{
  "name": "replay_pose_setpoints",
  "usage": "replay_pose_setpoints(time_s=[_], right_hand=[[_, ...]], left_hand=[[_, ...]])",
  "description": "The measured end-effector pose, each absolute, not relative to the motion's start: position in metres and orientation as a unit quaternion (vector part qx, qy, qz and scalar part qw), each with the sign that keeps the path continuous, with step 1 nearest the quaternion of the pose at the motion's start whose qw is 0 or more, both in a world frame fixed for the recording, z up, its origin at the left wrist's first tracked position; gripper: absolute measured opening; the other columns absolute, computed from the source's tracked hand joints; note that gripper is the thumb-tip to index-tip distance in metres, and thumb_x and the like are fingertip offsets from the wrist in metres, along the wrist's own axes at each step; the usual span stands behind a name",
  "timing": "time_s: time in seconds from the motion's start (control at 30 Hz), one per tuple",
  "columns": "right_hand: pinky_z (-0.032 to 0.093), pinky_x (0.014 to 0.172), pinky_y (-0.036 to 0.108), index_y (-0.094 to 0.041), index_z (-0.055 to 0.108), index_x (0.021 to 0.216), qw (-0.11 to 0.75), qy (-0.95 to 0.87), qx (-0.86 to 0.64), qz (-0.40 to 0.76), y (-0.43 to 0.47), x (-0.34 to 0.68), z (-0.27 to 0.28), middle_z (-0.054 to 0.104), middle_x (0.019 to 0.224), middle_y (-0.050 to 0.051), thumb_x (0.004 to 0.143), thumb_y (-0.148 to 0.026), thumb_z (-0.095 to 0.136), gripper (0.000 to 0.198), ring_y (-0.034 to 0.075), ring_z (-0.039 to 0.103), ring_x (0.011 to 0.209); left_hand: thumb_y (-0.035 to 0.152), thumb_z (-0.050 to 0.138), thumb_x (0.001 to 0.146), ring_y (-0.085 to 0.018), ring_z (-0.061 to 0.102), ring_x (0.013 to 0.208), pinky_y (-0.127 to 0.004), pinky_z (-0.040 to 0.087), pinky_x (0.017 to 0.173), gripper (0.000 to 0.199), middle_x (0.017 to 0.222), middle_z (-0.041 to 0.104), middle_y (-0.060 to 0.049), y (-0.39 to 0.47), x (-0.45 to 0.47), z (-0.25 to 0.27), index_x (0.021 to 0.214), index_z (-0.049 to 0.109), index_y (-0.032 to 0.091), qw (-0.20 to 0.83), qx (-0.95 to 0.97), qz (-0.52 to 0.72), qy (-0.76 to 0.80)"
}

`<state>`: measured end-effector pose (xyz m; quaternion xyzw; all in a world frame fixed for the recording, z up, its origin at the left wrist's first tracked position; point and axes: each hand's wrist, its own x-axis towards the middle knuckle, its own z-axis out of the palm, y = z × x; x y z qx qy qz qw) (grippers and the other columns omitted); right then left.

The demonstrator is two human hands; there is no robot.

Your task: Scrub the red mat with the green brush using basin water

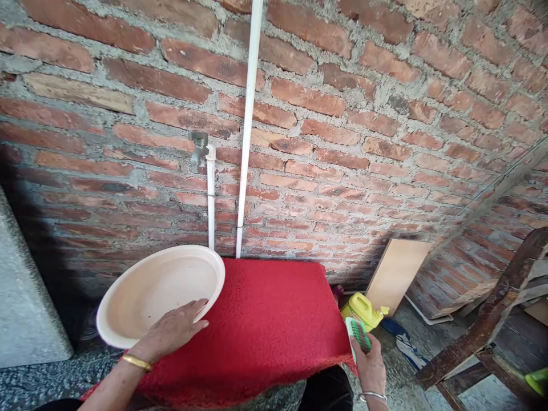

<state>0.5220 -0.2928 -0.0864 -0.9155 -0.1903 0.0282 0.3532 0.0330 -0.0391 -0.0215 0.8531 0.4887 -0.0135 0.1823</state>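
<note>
A pale cream basin (171,251) rests at the left end of a red mat (274,319). Over the basin's near right rim lies my left hand (173,328), gripping it with the fingers on the inside and the thumb outside. A gold-coloured bangle circles that wrist. My right hand (371,365), with a silver bangle, is closed around a scrub brush (358,334) with a light green body and darker green bristles. The brush is by the mat's right edge, its bristles facing away from the mat. A few small dark specks show inside the basin.
Behind the mat is a brick wall (308,131) with a tap (199,151) and white pipes (249,114). To the right are a yellow jug (362,308), a leaning board (398,274), slippers (409,348) and a wooden frame (483,319). A concrete block (25,302) stands left.
</note>
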Motion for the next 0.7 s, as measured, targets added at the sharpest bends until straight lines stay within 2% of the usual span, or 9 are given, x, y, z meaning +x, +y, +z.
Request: replay_pose_setpoints(time_s=[0.07,0.13,0.27,0.37,0.47,0.53,0.7], right_hand=[[0.056,0.084,0.045,-0.02,0.056,0.124,0.386,-0.214,-0.897,0.003,-0.296,0.51,-0.083,0.072,0.112,0.017,0.066,-0.09,0.041,0.092,0.035,0.07,0.1],[0.056,0.089,0.044,-0.021,0.058,0.122,0.411,-0.298,-0.862,-0.011,-0.295,0.483,-0.088,0.071,0.117,0.015,0.071,-0.089,0.046,0.086,0.033,0.07,0.103],[0.056,0.093,0.043,-0.029,0.063,0.122,0.381,-0.519,-0.763,-0.056,-0.286,0.406,-0.118,0.073,0.116,0.009,0.087,-0.068,0.056,0.053,0.029,0.07,0.106],[0.057,0.09,0.044,-0.034,0.061,0.128,0.347,-0.609,-0.702,-0.124,-0.279,0.371,-0.135,0.074,0.115,0.006,0.093,-0.055,0.058,0.042,0.028,0.07,0.105],[0.056,0.091,0.045,-0.032,0.062,0.128,0.336,-0.6,-0.709,-0.154,-0.279,0.378,-0.137,0.073,0.116,0.007,0.094,-0.054,0.057,0.041,0.028,0.069,0.106],[0.054,0.093,0.047,-0.028,0.064,0.123,0.343,-0.555,-0.743,-0.15,-0.284,0.4,-0.133,0.073,0.115,0.01,0.093,-0.061,0.055,0.045,0.029,0.067,0.107],[0.051,0.094,0.048,-0.019,0.065,0.115,0.382,-0.373,-0.84,-0.095,-0.319,0.474,-0.12,0.072,0.113,0.018,0.078,-0.088,0.044,0.081,0.035,0.067,0.105]], left_hand=[[0.045,0.041,0.09,-0.028,0.049,0.141,-0.042,0.035,0.121,0.072,0.152,0.051,-0.017,-0.04,0.033,-0.019,0.152,0.045,0.008,0.188,0.854,-0.011,0.485],[0.045,0.042,0.09,-0.027,0.049,0.141,-0.042,0.035,0.121,0.072,0.152,0.051,-0.016,-0.04,0.034,-0.017,0.152,0.046,0.009,0.191,0.853,-0.005,0.486],[0.046,0.043,0.088,-0.027,0.05,0.141,-0.041,0.036,0.12,0.072,0.15,0.054,-0.015,-0.039,0.033,-0.018,0.151,0.048,0.011,0.189,0.851,0.002,0.489],[0.047,0.042,0.089,-0.028,0.051,0.14,-0.042,0.037,0.12,0.071,0.15,0.054,-0.015,-0.039,0.031,-0.018,0.15,0.049,0.011,0.185,0.854,0.0,0.487],[0.046,0.04,0.09,-0.028,0.051,0.14,-0.041,0.037,0.12,0.071,0.151,0.053,-0.014,-0.039,0.03,-0.018,0.15,0.049,0.011,0.181,0.856,-0.009,0.485],[0.046,0.039,0.09,-0.028,0.05,0.14,-0.041,0.036,0.12,0.071,0.151,0.053,-0.015,-0.039,0.031,-0.017,0.151,0.048,0.009,0.18,0.858,-0.012,0.482],[0.046,0.046,0.088,-0.029,0.051,0.14,-0.04,0.036,0.121,0.069,0.151,0.054,-0.012,-0.04,0.033,-0.014,0.147,0.053,0.013,0.201,0.849,0.015,0.488]])
